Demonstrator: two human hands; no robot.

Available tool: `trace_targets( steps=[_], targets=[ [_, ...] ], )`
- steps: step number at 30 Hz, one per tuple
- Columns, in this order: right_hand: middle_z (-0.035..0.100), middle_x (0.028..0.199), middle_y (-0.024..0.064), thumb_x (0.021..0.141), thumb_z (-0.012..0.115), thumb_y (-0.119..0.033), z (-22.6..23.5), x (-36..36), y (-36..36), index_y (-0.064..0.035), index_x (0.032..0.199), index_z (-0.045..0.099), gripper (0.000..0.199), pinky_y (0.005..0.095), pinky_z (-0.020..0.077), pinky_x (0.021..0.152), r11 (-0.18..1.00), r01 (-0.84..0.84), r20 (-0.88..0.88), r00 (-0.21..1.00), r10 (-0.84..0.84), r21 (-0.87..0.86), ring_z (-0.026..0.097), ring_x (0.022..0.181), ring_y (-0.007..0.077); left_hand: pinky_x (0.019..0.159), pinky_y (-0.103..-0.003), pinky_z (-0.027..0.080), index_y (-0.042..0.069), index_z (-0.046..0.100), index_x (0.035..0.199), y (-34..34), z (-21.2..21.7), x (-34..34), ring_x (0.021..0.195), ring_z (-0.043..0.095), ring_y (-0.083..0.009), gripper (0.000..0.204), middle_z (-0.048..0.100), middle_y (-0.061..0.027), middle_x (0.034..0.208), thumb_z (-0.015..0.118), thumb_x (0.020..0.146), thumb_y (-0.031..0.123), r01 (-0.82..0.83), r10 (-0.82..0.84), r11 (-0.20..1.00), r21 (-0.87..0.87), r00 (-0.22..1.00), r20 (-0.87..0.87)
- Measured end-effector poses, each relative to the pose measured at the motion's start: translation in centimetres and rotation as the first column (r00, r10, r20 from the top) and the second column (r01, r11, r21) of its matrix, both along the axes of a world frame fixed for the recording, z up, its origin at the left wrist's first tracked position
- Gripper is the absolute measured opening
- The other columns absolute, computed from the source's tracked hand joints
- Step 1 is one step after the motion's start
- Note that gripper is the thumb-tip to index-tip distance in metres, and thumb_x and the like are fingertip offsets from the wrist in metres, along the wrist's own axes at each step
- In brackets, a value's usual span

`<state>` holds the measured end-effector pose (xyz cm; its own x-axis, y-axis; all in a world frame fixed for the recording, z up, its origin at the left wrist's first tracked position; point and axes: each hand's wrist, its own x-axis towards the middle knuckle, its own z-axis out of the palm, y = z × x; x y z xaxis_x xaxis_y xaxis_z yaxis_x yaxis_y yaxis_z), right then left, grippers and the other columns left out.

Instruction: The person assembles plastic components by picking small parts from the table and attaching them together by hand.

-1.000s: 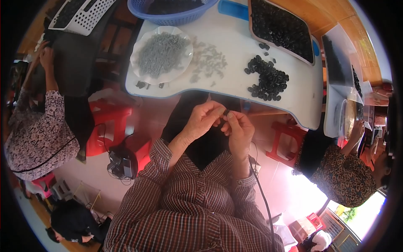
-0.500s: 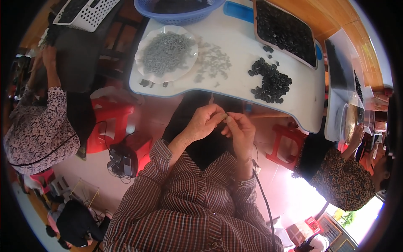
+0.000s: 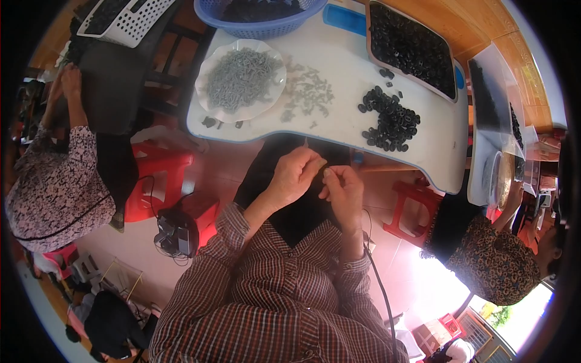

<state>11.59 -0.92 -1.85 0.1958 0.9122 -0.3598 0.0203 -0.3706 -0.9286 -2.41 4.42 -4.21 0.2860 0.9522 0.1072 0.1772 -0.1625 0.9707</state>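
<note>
**Small grey piece held between two hands below the table edge**

Grey and very small, a part (image 3: 319, 164) is pinched between the fingertips of the left hand (image 3: 295, 175), just below the near edge of the white table (image 3: 339, 130). The right hand (image 3: 344, 189) is brought close against it, fingers curled, so that both hands are almost touching; whether the right hand also grips something cannot be told, because its fingertips are hidden.

A drop of the part is judged the main risk: it is held over the lap and the floor, not over the table, so a slipped pinch would let it fall out of reach. A wrong fit could also be made, since the piece is tiny and partly covered by the fingers.

Both forearms are raised from the lower edge, in striped sleeves, with elbows bent and wrists turned inward toward each other.

On the table, a white plate (image 3: 209, 66) of grey pieces is seen at the far left, loose grey pieces (image 3: 307, 94) beside it, and a heap of black rings (image 3: 390, 121) at the right.
</note>
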Motion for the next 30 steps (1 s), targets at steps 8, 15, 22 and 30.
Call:
trace_targets(
  steps=[8, 15, 22, 30],
  targets=[
    [0.060, 0.072, 0.0024, 0.092, 0.061, -0.014, -0.5, -0.2, -0.2, 0.0014, 0.092, 0.058, 0.016, 0.0199, 0.0413, 0.046, 0.997, 0.068, -0.023, 0.997, -0.067, 0.023, 0.056, 0.053, 0.0072, 0.061, -0.035, 0.047, 0.006, 0.066, 0.095, 3.2, 1.5, 0.0, 0.072, 0.055, -0.0249, 0.018, 0.052, -0.0072, 0.079, 0.069, 0.077, 0.004, -0.035, 0.292, 0.846, 0.532, 0.865, -0.408],
    [0.060, 0.073, 0.0018, 0.092, 0.061, -0.015, -0.8, -0.2, -0.2, 0.0004, 0.093, 0.058, 0.015, 0.0195, 0.0413, 0.047, 0.998, 0.069, -0.027, 0.997, -0.068, 0.015, 0.056, 0.054, 0.0068, 0.061, -0.036, 0.048, 0.006, 0.067, 0.093, 4.4, 1.5, -0.4, 0.075, 0.057, -0.0249, 0.017, 0.053, -0.0068, 0.080, 0.070, 0.077, 0.005, -0.093, 0.414, 0.811, 0.577, 0.788, -0.456],
    [0.060, 0.073, 0.0012, 0.092, 0.061, -0.015, -0.9, -0.2, -0.2, -0.0007, 0.094, 0.058, 0.014, 0.0194, 0.0412, 0.048, 0.996, 0.092, -0.031, 0.995, -0.092, -0.008, 0.056, 0.055, 0.0065, 0.060, -0.035, 0.049, 0.004, 0.067, 0.091, 4.4, 1.1, -1.0, 0.071, 0.059, -0.0253, 0.015, 0.056, -0.0081, 0.081, 0.069, 0.077, 0.000, -0.193, 0.418, 0.823, 0.534, 0.842, -0.340],
    [0.060, 0.074, 0.0019, 0.093, 0.060, -0.015, -1.4, -0.1, -0.2, 0.0000, 0.094, 0.058, 0.015, 0.0197, 0.0418, 0.049, 0.997, 0.076, -0.033, 0.997, -0.076, 0.003, 0.056, 0.055, 0.0070, 0.058, -0.034, 0.048, 0.005, 0.067, 0.091, 4.1, 0.8, -0.6, 0.070, 0.057, -0.0247, 0.017, 0.054, -0.0078, 0.079, 0.072, 0.076, 0.003, -0.129, 0.399, 0.812, 0.569, 0.834, -0.381]
  ],
)
